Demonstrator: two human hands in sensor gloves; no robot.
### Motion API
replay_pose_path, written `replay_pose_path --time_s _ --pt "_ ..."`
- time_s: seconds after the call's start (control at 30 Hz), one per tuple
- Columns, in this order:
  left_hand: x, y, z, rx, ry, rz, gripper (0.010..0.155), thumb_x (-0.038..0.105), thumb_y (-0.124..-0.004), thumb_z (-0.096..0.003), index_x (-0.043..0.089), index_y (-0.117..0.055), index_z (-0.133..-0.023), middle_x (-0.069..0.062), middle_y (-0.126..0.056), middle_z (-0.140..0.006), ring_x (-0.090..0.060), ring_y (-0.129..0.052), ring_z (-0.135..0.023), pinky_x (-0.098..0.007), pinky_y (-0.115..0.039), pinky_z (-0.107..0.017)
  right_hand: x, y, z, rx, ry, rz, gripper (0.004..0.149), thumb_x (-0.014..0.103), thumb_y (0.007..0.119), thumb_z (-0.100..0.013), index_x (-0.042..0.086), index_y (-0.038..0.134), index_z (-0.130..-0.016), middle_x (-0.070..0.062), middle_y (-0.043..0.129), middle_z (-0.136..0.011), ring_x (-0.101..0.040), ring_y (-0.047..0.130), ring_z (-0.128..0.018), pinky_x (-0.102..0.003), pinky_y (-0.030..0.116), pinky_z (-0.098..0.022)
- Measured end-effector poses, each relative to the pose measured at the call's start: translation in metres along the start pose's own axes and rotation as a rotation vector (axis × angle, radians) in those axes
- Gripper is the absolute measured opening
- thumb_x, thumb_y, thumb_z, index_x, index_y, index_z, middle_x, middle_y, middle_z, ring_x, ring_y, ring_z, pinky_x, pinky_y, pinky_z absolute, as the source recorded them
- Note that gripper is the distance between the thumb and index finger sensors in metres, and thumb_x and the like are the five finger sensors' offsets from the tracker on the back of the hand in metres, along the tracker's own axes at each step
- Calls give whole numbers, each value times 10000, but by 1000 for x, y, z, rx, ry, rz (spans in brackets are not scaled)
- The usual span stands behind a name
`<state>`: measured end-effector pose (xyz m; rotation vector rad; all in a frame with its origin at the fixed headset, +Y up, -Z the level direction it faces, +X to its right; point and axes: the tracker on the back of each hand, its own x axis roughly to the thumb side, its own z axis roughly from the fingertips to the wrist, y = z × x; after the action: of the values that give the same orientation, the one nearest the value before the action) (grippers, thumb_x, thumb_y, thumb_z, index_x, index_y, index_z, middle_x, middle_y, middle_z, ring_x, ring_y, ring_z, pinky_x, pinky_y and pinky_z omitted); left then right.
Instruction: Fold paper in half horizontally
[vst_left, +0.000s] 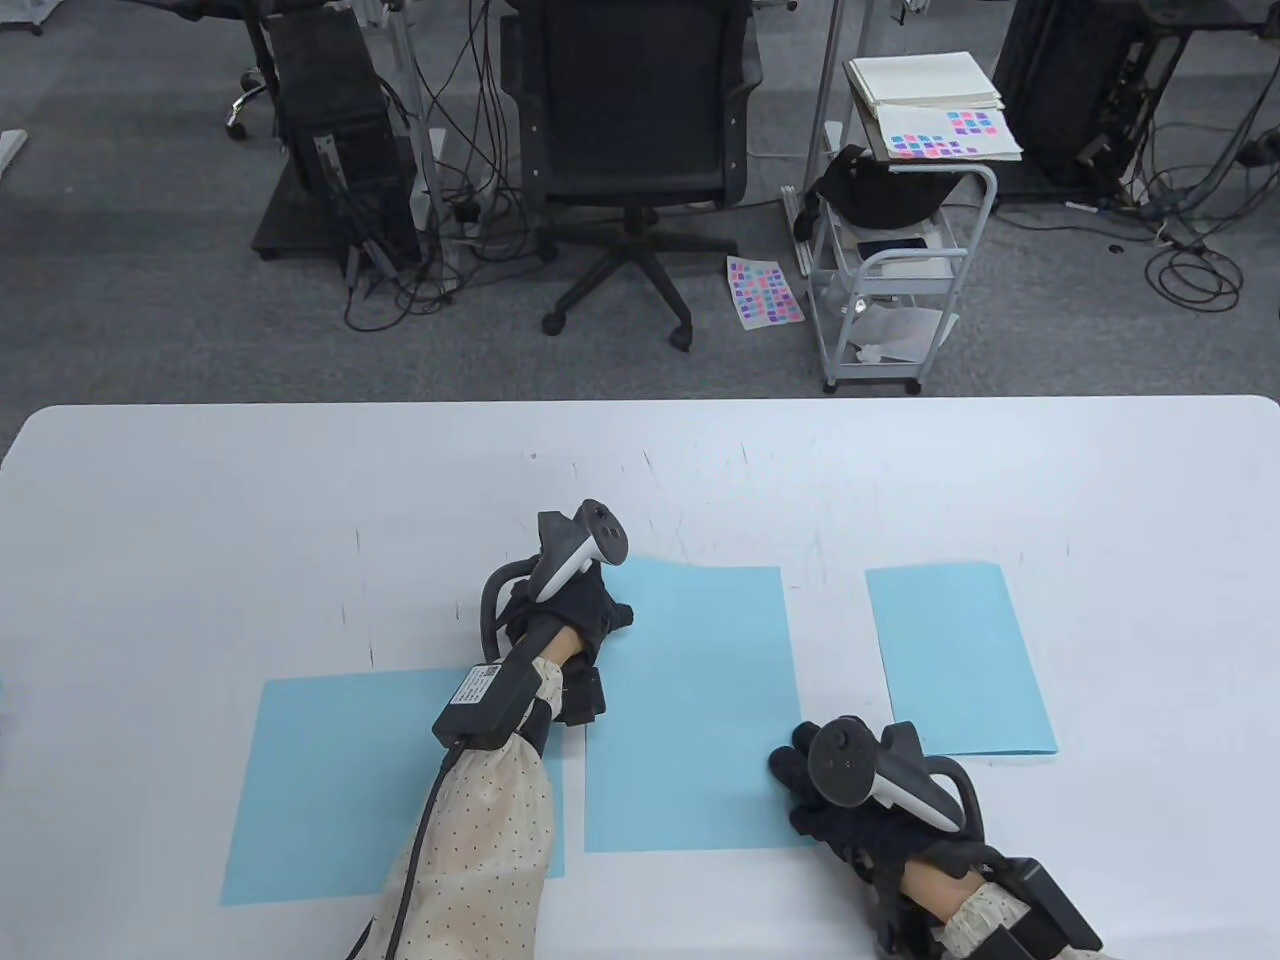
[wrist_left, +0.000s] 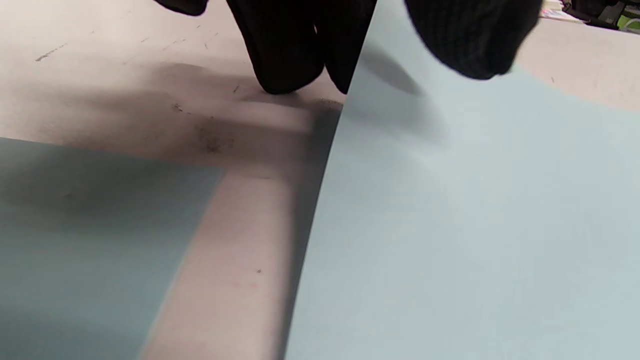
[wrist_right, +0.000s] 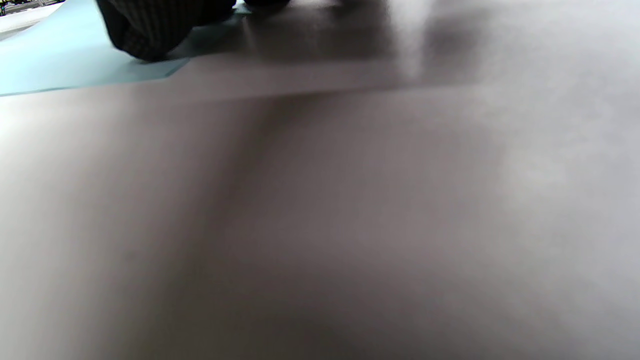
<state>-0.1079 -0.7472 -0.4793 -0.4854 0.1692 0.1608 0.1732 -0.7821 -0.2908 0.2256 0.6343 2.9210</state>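
Left hand (vst_left: 575, 610) pinching paper (vst_left: 690, 700) corner

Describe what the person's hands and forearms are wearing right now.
Both the left hand and right hand wear black knit sensor gloves, each carrying a grey-and-white controller-like tracker on its back. Cream dotted sleeves cover the forearms. A labelled black box with a black cable sits at the left wrist.

Left hand (vst_left: 575, 610) hiding the middle sheet's (vst_left: 690, 700) far-left corner (grip unclear), right wrist view mostly blurred table (wrist_right: 350, 225)
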Motion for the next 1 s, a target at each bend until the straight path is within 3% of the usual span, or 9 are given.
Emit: replay_pose_path --time_s 0.17,0.27,0.37,0.43,0.7,1.0 --pt "-1 6 9 84 -10 38 873 426 -835 -406 257 -303 -1077 268 -904 -808 -55 -922 -874 -459 -586 -843 0 0 0 0 0 0 607 450 689 -463 465 425 -1009 190 273 -1150 -269 138 -1081 -642 161 -743" --pt "-2 13 19 139 -47 41 754 434 -850 -389 329 -499 -1048 276 -960 -775 -43 -959 -847 -441 -618 -830 1 0 0 -1 3 -1 608 450 684 -463 463 419 -1011 188 267 -1151 -270 136 -1081 -642 161 -744" --pt "-5 21 33 194 -90 81 534 429 -861 -382 433 -727 -899 275 -1006 -757 -42 -972 -844 -437 -635 -822 1 0 0 -1 7 1 608 450 683 -463 464 417 -1010 189 266 -1151 -274 137 -1081 -642 162 -744" --pt "-6 25 41 215 -116 81 450 433 -859 -379 496 -792 -820 285 -1033 -721 -37 -986 -827 -429 -646 -815 1 1 0 0 11 -4 610 450 683 -463 467 414 -1010 193 262 -1150 -277 134 -1081 -642 161 -744" --pt "-15 23 73 227 -186 43 410 491 -791 -390 531 -810 -798 248 -1025 -771 -90 -929 -903 -455 -617 -823 1 1 0 9 20 -18 606 449 679 -464 475 409 -1006 201 249 -1147 -278 130 -1080 -641 160 -744" --pt "-27 1 100 209 -240 -37 400 493 -796 -384 545 -823 -779 250 -989 -851 -107 -891 -951 -470 -597 -832 0 2 0 14 27 -28 605 448 679 -464 481 408 -1004 207 243 -1145 -275 125 -1080 -639 160 -744"
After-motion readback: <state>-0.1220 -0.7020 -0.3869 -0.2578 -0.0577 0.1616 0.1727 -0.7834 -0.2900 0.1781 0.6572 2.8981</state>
